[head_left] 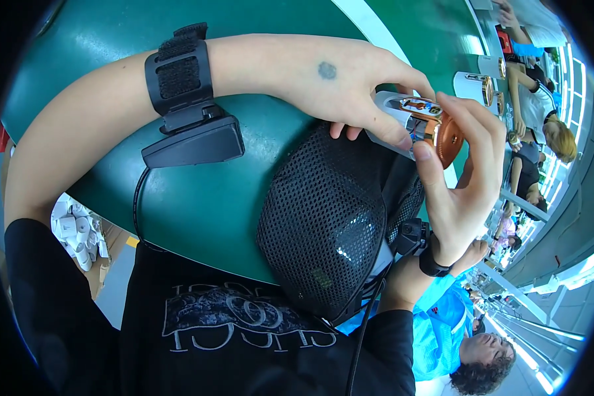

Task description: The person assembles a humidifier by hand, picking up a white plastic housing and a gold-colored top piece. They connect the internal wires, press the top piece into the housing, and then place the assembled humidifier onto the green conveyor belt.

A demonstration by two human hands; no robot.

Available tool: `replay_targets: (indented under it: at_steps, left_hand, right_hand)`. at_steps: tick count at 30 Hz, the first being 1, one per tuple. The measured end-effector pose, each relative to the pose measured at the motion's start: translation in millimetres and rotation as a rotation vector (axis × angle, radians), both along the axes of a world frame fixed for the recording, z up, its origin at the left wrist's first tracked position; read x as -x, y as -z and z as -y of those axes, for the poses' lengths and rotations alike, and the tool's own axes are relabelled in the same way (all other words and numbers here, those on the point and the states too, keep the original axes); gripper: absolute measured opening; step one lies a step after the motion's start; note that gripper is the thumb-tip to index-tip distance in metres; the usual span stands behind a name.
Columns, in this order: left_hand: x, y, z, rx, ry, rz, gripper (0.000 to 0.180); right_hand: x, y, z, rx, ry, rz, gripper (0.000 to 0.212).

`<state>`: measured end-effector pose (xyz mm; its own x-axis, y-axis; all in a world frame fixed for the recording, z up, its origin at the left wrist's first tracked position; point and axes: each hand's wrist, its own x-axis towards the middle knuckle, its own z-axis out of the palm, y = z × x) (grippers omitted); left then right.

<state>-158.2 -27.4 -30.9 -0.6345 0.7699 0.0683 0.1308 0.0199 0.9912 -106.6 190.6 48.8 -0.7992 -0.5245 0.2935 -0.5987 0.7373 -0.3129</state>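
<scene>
My left hand is wrapped around the white body of a small rounded device, its thumb pressed near the joint. At the other end, my right hand grips the copper-coloured end cap between thumb and fingers. Between the white body and the cap a gap shows bits of coloured wire. A small printed oval panel sits on the device's upper side. Parts of the device are hidden behind my fingers. Just below my hands is a black mesh item, close against me.
Similar white devices with copper-coloured ends stand farther along the green table. A black strap unit with a cable sits on my left wrist. White parts lie in a box at lower left. A person in blue is to my right.
</scene>
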Motion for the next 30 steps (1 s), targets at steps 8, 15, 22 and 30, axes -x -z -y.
replay_targets:
  at_steps: [8,15,22,30]
  left_hand:
    - [3,-4,3,-0.114,0.131,0.145,0.06]
    - [-5,-7,-5,-0.085,0.058,0.287,0.062]
    - [-3,-11,-7,-0.021,0.071,0.472,0.061]
    - [-18,1,-15,-0.187,-0.072,0.052,0.062]
  right_hand:
    - [-8,-11,9,-0.113,-0.003,0.123,0.05]
    - [-5,-17,9,-0.044,0.07,0.341,0.084]
    - [7,9,18,-0.078,0.109,0.286,0.106]
    - [6,15,0,-0.06,0.099,0.233,0.089]
